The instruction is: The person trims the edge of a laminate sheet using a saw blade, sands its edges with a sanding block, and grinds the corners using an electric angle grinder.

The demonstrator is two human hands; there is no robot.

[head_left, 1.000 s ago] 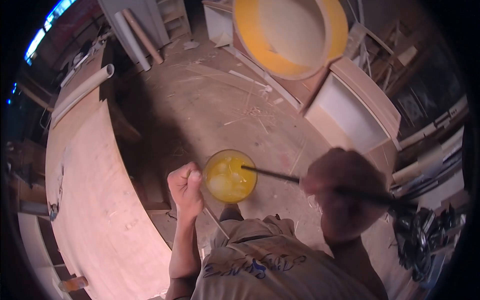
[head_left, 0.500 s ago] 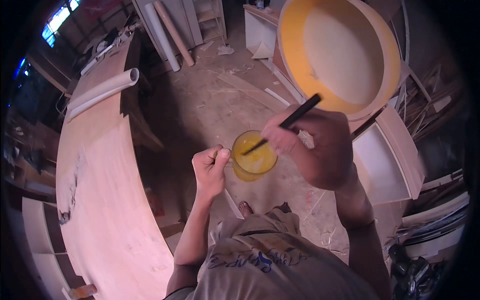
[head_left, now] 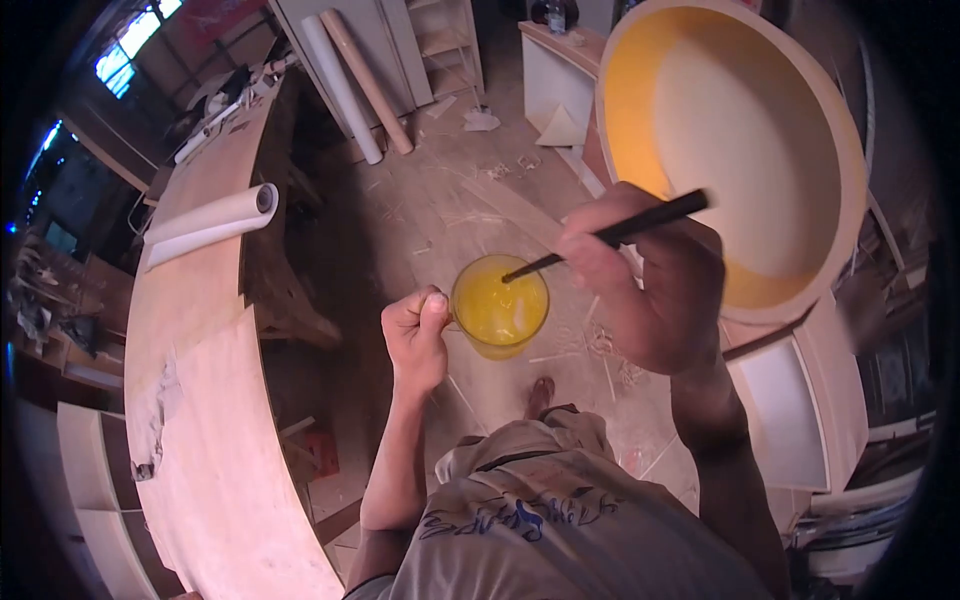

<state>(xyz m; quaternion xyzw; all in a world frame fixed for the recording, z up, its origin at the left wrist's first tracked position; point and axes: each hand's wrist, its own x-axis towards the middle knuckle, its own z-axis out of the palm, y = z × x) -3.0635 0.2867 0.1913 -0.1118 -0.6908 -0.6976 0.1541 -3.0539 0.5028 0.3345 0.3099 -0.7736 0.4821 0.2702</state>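
My left hand point(head_left: 415, 338) is closed round the handle of a clear mug point(head_left: 458, 322), its thumb on top. Yellow liquid point(head_left: 490, 310) with paler patches shows inside it. Between the thumb and fingers of my right hand point(head_left: 650, 285) is a dark, tapered stick point(head_left: 655, 218), thicker at its upper end. It slants down to the left, and its thin tip reaches the liquid near the far side of the mug. Both hands are held up in front of my body, above the floor.
A long wooden worktop point(head_left: 215, 430) runs along the left, with a white roll point(head_left: 215, 222) on it. A large round yellow-rimmed form point(head_left: 640, 95) stands at the right, by a pale panel point(head_left: 785, 405). Two long rolls point(head_left: 365, 85) lean at the back. Scraps litter the floor point(head_left: 430, 210).
My right hand and the stick have moved a little right, and the stick's tip has shifted toward the mug's far side. The left hand keeps its hold. The view has shifted slightly.
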